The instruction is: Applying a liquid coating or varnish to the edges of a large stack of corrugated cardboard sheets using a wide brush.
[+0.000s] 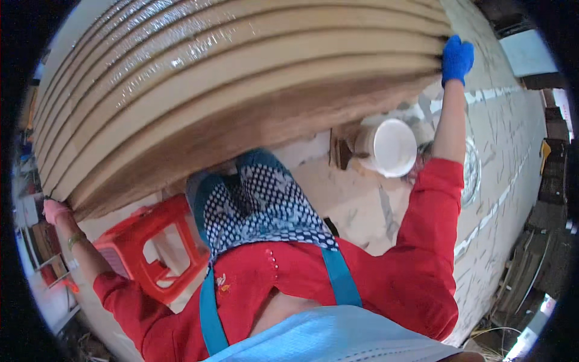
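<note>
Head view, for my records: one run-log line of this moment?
ridged tan panel; left hand at left end; blue-gloved right hand at right end

The layered stack [259,66] is banded in tan, ruled by curved dark brown lines and marked by white highlights. The left hand [55,212] is gloved in pink, the right hand [457,60] in blue. The red top [416,211] is crossed by teal straps [341,274]; the apron [262,199] is patterned with white dots on dark blue. Red is borne by the stool [129,235], white by the bucket [395,148], light blue by the mask [338,335].
</note>
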Tool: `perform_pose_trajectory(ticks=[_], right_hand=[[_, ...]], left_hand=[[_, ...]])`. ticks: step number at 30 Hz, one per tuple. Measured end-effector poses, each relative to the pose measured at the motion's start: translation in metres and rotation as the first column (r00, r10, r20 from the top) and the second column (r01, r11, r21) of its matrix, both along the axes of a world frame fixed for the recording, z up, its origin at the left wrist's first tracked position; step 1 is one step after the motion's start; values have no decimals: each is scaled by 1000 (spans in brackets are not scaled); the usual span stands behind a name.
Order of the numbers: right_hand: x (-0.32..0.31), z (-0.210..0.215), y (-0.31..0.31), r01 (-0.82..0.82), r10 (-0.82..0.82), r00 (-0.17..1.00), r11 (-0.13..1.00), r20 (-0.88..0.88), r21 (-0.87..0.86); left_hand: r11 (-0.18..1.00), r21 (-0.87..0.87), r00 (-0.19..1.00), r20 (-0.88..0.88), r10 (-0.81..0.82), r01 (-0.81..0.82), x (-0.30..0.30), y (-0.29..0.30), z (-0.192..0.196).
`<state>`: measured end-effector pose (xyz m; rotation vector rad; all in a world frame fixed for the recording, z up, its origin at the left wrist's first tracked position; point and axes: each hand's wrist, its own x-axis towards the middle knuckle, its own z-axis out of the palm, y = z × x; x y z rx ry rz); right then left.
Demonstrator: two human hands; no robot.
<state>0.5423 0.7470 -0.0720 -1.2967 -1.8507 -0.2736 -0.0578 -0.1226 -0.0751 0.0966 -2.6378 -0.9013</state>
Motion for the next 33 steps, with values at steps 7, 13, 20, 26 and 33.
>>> perform_pose_trajectory(ticks=[7, 13, 20, 26, 33], right_hand=[[-6, -4, 4, 49, -58, 996, 992, -75, -118], [9, -3, 31, 0, 2, 1000, 993, 14, -115], [-4, 4, -2, 16, -46, 992, 971, -120, -237], [8, 6, 23, 34, -28, 999, 981, 31, -189], [-2, -6, 9, 20, -18, 995, 1000, 101, -11]], left_hand=[[685, -659, 947, -161, 277, -312, -9, 17, 13], [208, -866, 862, -370, 347, -455, 33, 49, 15], [303, -944, 940, -24, 341, -134, 50, 71, 38], [164, -959, 944, -179, 276, -230, 37, 63, 11], [315, -946, 969, 6, 247, -74, 47, 72, 40]])
